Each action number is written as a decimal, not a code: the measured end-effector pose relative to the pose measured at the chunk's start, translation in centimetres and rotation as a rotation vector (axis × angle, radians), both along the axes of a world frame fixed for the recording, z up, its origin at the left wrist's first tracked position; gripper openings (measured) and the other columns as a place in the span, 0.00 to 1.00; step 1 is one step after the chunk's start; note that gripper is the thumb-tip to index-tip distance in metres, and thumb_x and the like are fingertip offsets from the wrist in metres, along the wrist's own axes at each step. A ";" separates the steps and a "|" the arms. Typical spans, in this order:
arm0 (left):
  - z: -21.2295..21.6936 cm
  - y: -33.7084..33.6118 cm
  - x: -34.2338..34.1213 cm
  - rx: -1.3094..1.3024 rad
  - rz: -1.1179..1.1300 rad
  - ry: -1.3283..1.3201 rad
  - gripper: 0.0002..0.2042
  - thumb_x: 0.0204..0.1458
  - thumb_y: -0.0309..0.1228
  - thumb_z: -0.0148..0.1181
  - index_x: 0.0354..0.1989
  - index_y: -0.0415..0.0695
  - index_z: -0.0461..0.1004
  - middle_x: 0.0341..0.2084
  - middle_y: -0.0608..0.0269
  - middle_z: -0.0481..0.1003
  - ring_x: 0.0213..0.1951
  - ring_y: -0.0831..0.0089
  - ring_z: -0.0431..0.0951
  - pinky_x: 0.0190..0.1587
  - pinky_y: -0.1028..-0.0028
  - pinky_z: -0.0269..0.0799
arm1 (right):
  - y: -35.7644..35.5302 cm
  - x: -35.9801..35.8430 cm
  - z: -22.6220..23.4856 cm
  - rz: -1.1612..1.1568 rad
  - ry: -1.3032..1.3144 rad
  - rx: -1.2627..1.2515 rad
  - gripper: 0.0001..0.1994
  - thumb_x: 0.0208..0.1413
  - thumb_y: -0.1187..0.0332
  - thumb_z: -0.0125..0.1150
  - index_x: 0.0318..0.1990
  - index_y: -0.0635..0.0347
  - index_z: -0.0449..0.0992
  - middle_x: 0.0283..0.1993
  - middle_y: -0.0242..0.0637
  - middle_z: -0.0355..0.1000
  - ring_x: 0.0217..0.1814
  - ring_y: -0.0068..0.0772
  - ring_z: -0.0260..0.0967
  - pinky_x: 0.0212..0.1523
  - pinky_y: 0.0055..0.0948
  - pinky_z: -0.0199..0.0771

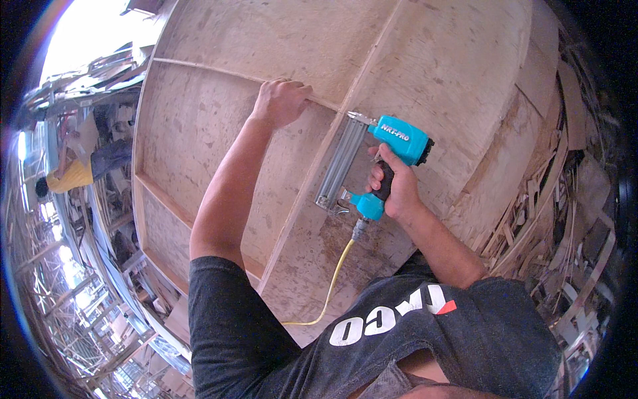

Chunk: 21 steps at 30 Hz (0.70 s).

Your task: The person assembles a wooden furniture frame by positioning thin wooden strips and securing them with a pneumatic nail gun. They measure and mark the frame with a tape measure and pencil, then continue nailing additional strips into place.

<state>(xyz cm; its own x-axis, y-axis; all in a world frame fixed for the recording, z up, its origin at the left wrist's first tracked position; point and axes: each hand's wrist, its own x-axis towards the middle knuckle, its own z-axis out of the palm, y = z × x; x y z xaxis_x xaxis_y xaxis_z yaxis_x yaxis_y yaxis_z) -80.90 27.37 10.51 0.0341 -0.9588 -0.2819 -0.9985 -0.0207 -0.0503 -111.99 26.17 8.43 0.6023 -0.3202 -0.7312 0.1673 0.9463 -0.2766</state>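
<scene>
Head view: a plywood panel [435, 80] with wooden framing fills the field from 10 to 2 o'clock, stained with darker flecks. A heap of wood strips [522, 223] lies at 3 o'clock. From 4 to 7 o'clock spreads the wearer's black T-shirt [478, 326], its chest bearing big bold white letters (upside down from here) with a red-orange patch at one end. A long batten [367, 63] slants across the panel from 12 toward 7 o'clock, and a thinner cross batten [206, 67] meets it from 10 o'clock. At 9 o'clock is a co-worker in a yellow top [76, 175].

The teal pneumatic brad nailer [403, 139] sits at 2 o'clock, white capitals printed clearly along its housing, its nose at the batten joint; contact is unclear. The right hand [399, 186] wraps its black grip, fingers curled around it. Near 11 o'clock the left hand [282, 103] lies over the cross batten, fingers close together and bent; whether they pinch it, I cannot tell. Thinnest, a yellow air hose [341, 265] trails from the nailer's base toward 6 o'clock.
</scene>
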 end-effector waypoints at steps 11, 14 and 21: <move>-0.7 0.2 0.2 -0.073 0.016 0.023 0.09 0.55 0.39 0.62 0.39 0.50 0.80 0.35 0.61 0.81 0.44 0.57 0.82 0.46 0.57 0.79 | 0.2 0.2 -0.4 0.015 0.032 -0.040 0.17 0.63 0.51 0.66 0.43 0.56 0.74 0.19 0.26 0.61 0.18 0.25 0.62 0.25 0.34 0.68; -0.7 0.2 0.3 -0.063 0.023 0.030 0.09 0.55 0.40 0.63 0.38 0.49 0.79 0.35 0.60 0.81 0.44 0.57 0.82 0.45 0.57 0.79 | 0.0 0.1 -0.6 0.009 -0.003 -0.029 0.18 0.62 0.51 0.66 0.42 0.57 0.74 0.19 0.26 0.61 0.18 0.25 0.62 0.25 0.34 0.69; 0.2 -0.2 0.3 0.000 0.022 0.034 0.11 0.54 0.36 0.62 0.44 0.52 0.79 0.41 0.62 0.82 0.45 0.58 0.82 0.47 0.55 0.79 | 0.1 0.1 -0.7 0.000 0.005 0.022 0.19 0.62 0.50 0.66 0.41 0.57 0.74 0.19 0.26 0.62 0.18 0.25 0.62 0.25 0.34 0.68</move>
<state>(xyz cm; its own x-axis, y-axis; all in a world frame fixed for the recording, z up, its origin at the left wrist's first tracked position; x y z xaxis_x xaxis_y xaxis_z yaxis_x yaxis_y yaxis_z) -80.63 27.17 10.67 0.0453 -0.9579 -0.2834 -0.9990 -0.0424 -0.0165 -111.89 26.25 7.73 0.5985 -0.3036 -0.7413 0.1655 0.9523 -0.2564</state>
